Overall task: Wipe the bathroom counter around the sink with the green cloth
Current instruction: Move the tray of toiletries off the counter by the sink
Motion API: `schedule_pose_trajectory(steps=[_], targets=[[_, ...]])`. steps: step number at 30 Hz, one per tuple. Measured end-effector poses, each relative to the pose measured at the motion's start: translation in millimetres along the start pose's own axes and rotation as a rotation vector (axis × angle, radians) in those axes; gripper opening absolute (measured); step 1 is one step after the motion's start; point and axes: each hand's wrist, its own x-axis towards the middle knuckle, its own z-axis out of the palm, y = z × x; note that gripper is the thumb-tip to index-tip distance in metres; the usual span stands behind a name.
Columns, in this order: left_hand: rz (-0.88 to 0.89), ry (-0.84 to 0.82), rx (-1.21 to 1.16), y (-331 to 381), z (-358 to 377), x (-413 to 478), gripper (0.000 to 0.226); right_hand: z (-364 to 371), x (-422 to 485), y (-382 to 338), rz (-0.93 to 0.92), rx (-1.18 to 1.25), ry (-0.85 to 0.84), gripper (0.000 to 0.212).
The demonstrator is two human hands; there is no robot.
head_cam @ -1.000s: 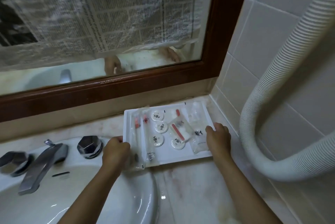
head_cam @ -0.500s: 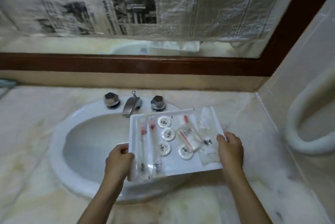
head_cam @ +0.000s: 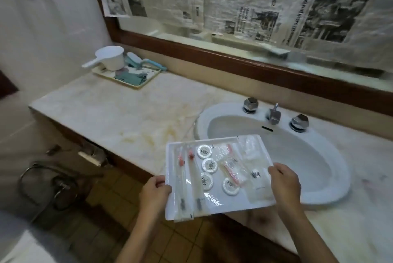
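Left hand and right hand grip white toiletry tray at opposite edges, over sink rim; greenish cloth, probably, on far tray.

Dim, yellowish light is falling softly — glare is glinting on plastic wrappers near six o'clock; edges are bending, newspaper at one o'clock is blurring.
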Motion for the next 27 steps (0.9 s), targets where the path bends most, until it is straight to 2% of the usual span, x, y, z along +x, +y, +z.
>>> schedule_pose_trajectory(steps=[8,13,15,25,27], targets=[[-0.049,0.207,-0.161,-24,-131,19,0.023,123,-68,-60,-0.079,-0.018,-0.221,0.024],[-0.067,0.331,-0.245,-32,-182,48,0.018,192,-76,-99,-0.041,0.026,-0.335,0.01],[-0.079,0.368,-0.256,-31,-199,67,0.018,226,-72,-114,-0.03,0.057,-0.373,0.01],[-0.208,0.452,-0.243,-6,-282,201,0.013,408,-43,-184,-0.081,0.057,-0.482,0.013],[-0.216,0.456,-0.232,3,-296,225,0.013,439,-39,-201,-0.121,0.03,-0.492,0.022]])
